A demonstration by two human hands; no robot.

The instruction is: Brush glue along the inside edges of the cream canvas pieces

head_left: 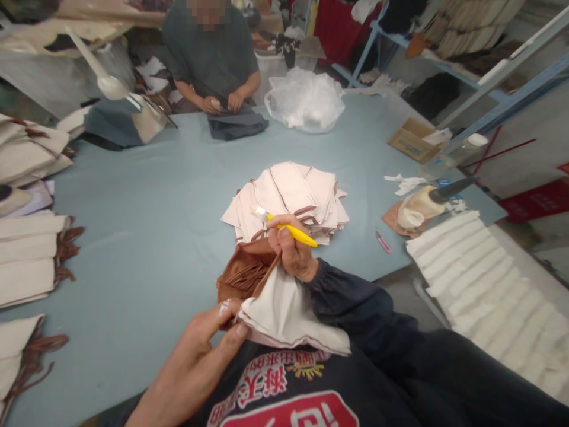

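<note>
My right hand (293,252) grips a yellow-handled brush (296,231) with white matter on its bristles, and its lower fingers touch the upper edge of a fabric piece. That piece (288,311) is off-white on one side, with a brown part (244,267) folded out on the left. My left hand (204,344) pinches its lower left corner between thumb and forefinger; a white smear shows on the forefinger. Just beyond my hands lies a fanned pile of off-white pieces (284,190) with brown edges.
Stacks of off-white pieces (29,255) line the table's left side. Across the table a person (213,65) handles dark fabric (235,123), beside a clear plastic bag (306,101). At right are a cardboard box (413,140), a glue-stained container (418,210), a pink cutter (382,242) and layered white material (493,290).
</note>
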